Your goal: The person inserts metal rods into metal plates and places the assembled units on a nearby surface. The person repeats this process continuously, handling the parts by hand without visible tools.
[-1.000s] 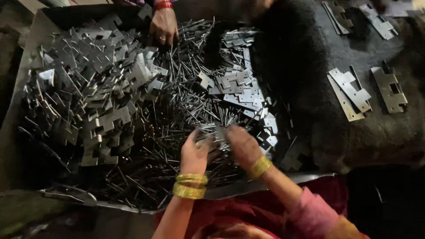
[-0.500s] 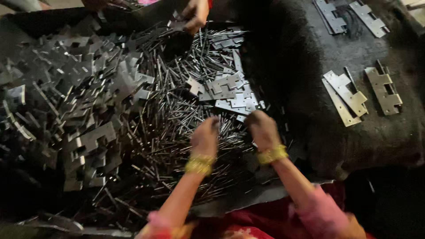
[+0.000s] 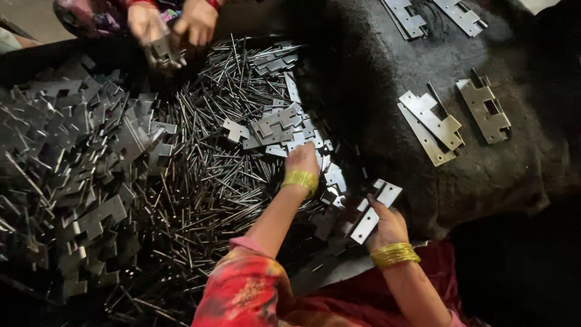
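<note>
My left hand (image 3: 302, 160), with a gold bangle at the wrist, reaches forward onto a small heap of flat metal hinge plates (image 3: 275, 127). Its fingertips press down among them and are hidden. My right hand (image 3: 387, 227), also bangled, is nearer my body at the tray's right edge. It grips a notched hinge plate (image 3: 374, 212) that sticks out up and to the left. Between and around both hands lies a thick spread of thin metal pins (image 3: 206, 181).
A big pile of dark hinge plates (image 3: 72, 175) fills the left side. Another person's two hands (image 3: 169, 27) work on a plate at the top. Assembled hinges (image 3: 436, 127) (image 3: 484, 109) lie on the dark cloth (image 3: 520, 175) to the right, with more hinges (image 3: 423, 15) at the top.
My hands were close together over the pins. Now the left has reached forward to the plate heap and the right has drawn back to the right holding a plate.
</note>
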